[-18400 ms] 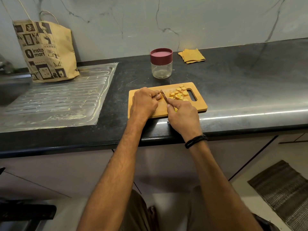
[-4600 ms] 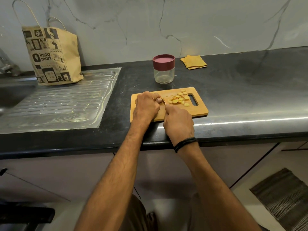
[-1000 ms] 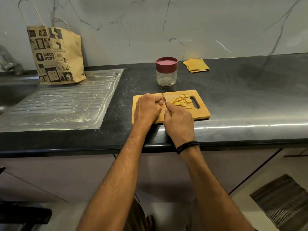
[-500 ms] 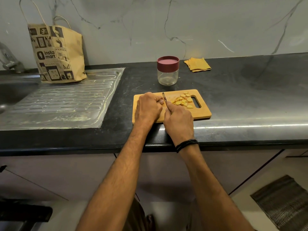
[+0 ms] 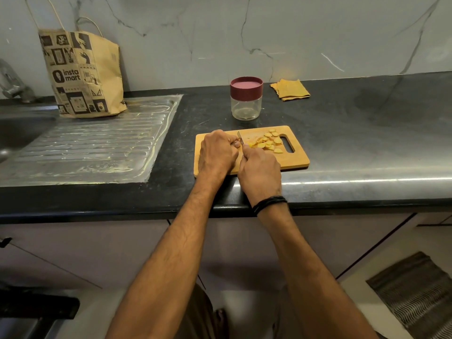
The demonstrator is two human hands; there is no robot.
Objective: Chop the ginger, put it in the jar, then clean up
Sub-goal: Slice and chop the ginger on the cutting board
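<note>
Ginger slices (image 5: 266,143): a loose pile of pale yellow coins on the right half of the cutting board (image 5: 296,160), just beside its handle slot.
Ginger stub: hidden. I judge the last uncut bit sits under my left fingers, mid-board, but I can't see it.
Left hand (image 5: 216,152): knuckles up on the board's left half, fingers curled tight and clamped down on that stub.
Knife (image 5: 240,137): the short blade stands on the board between my two hands, touching or almost touching my left fingertips.
Right hand (image 5: 260,172): wrapped round the knife handle at the board's near edge, forefinger along the top. The two hands are close together.
Jar (image 5: 246,104): just behind the board, empty glass, maroon lid (image 5: 246,85) on.
Cloth (image 5: 289,89): folded and yellow, behind the board and to the right of the jar.
Paper bag (image 5: 83,74): well to the board's left, standing on the steel drainboard (image 5: 97,143).
Risk, fingers: the stub is small and the blade is right by my fingertips, so a slip or a roll could nick them.
Risk, board: it lies near the counter's front edge, and a hard push could slide it.
Risk, slices: they crowd the slot and the edge, so a careless sweep could scatter some onto the counter (image 5: 367,130).
</note>
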